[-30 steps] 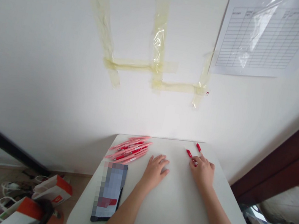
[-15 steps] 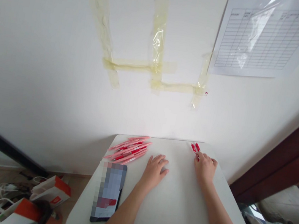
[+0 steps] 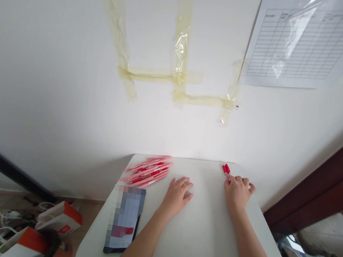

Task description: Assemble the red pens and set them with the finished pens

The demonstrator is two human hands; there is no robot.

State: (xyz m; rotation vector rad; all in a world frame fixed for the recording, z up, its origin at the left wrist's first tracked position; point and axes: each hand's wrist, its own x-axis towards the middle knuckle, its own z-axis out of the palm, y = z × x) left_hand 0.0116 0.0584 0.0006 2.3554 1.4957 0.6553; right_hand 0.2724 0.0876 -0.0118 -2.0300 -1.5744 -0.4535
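In the head view, my right hand [image 3: 238,194] is at the far right of the white table, its thumb against the lower ends of two red pens [image 3: 226,169]. The pens lie side by side near the back edge; their lower parts are hidden by my fingers, which are bent round them. My left hand [image 3: 177,195] rests palm down on the tabletop with its fingers apart, holding nothing. Just left of it lies a loose pile of pink and red pens [image 3: 149,171], roughly parallel and slanting up to the right.
A phone [image 3: 124,221] with a blurred screen lies on the table [image 3: 197,248] by my left forearm. The white wall behind carries yellowish tape [image 3: 182,46] and a printed sheet [image 3: 305,46]. White-and-red bags [image 3: 61,218] stand on the floor to the left.
My right hand has shifted slightly right. The two red pens, apart at their tops before, now lie close together. My left hand and the pile have stayed put.
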